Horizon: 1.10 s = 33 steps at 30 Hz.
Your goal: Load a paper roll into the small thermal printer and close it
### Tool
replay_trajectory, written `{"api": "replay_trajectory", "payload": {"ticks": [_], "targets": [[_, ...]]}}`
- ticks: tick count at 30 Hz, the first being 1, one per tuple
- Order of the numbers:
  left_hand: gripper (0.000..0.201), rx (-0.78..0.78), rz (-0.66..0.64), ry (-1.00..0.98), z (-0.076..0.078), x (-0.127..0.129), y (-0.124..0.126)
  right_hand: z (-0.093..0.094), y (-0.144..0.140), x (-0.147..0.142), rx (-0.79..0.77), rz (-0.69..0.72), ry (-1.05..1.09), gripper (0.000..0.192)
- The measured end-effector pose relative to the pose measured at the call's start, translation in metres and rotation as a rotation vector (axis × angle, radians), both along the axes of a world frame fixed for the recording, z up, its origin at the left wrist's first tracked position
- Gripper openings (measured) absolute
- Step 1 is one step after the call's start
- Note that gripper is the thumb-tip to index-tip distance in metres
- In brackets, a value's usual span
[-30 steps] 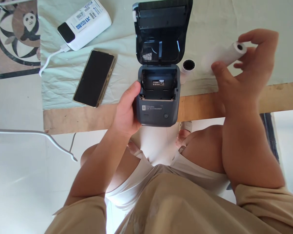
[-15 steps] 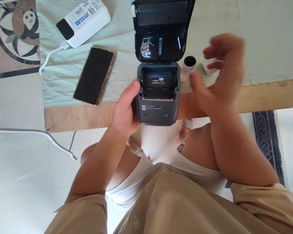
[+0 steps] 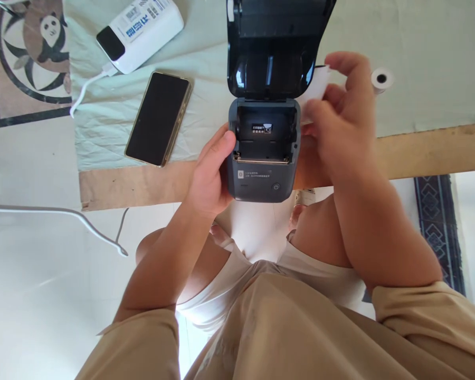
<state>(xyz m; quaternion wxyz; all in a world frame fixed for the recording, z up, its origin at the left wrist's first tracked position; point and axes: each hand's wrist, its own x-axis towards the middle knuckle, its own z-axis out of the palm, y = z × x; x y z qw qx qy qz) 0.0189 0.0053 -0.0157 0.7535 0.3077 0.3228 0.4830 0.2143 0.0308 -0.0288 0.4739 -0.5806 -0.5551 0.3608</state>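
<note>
My left hand [image 3: 214, 171] grips the left side of a dark label printer [image 3: 263, 182], its thumb on the rim. The printer's black lid [image 3: 271, 58] stands raised, and no roll sits in the bay. Just right of the printer, my right hand [image 3: 346, 116] is closed around a white paper roll [image 3: 316, 87], partly hidden by the fingers and the lid. A second small white roll [image 3: 381, 79] with a dark core rests on the cloth beyond that hand.
A dark-screened phone [image 3: 158, 119] lies left of the printer. Behind it is a white power bank [image 3: 142, 34] with a cable [image 3: 87, 87] plugged in. Green cloth [image 3: 431, 58] covers the table, whose bare wooden edge [image 3: 427, 150] faces me. Another white cable [image 3: 63, 214] hangs at left.
My right hand has moved from being spread in the air to closing on a white roll beside the printer. Another roll now shows farther right. My left hand still holds the printer.
</note>
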Motion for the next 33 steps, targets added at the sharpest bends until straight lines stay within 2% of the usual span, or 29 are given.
{"api": "replay_trajectory", "payload": {"ticks": [2,4,9,12,13,15,18,22,26,28,33], "targets": [[0.025,0.002,0.001,0.003,0.000,0.001,0.000,0.002,0.001,-0.002,-0.090,-0.085,0.243,0.035],[0.025,0.007,0.003,0.020,0.001,0.001,0.000,0.008,-0.002,-0.004,-0.057,-0.109,0.298,0.034],[0.022,0.070,-0.007,0.080,0.002,0.001,-0.002,0.019,-0.019,-0.005,0.451,-0.096,-0.045,0.036],[0.024,0.086,-0.015,0.111,0.002,0.002,-0.002,0.016,-0.024,-0.005,0.650,0.064,-0.172,0.053],[0.025,0.087,-0.017,0.120,0.002,0.002,-0.002,0.014,-0.026,-0.006,0.662,0.117,-0.210,0.056],[0.025,0.086,-0.020,0.132,0.002,0.003,-0.002,0.013,-0.030,-0.009,0.615,0.155,-0.294,0.050],[0.026,0.087,-0.027,0.156,0.003,0.003,-0.001,0.017,-0.036,-0.014,0.489,0.087,-0.446,0.028],[0.031,0.073,-0.031,0.205,0.005,0.003,0.000,0.027,-0.039,-0.018,0.429,0.073,-0.569,0.024],[0.033,0.052,-0.033,0.205,0.007,0.004,0.001,0.030,-0.036,-0.018,0.520,0.093,-0.491,0.022],[0.032,0.054,-0.034,0.197,0.007,0.004,0.001,0.030,-0.034,-0.017,0.581,0.074,-0.491,0.021],[0.030,0.069,-0.050,0.193,0.006,0.004,0.000,0.024,-0.031,-0.015,0.626,0.004,-0.513,0.019]]}}
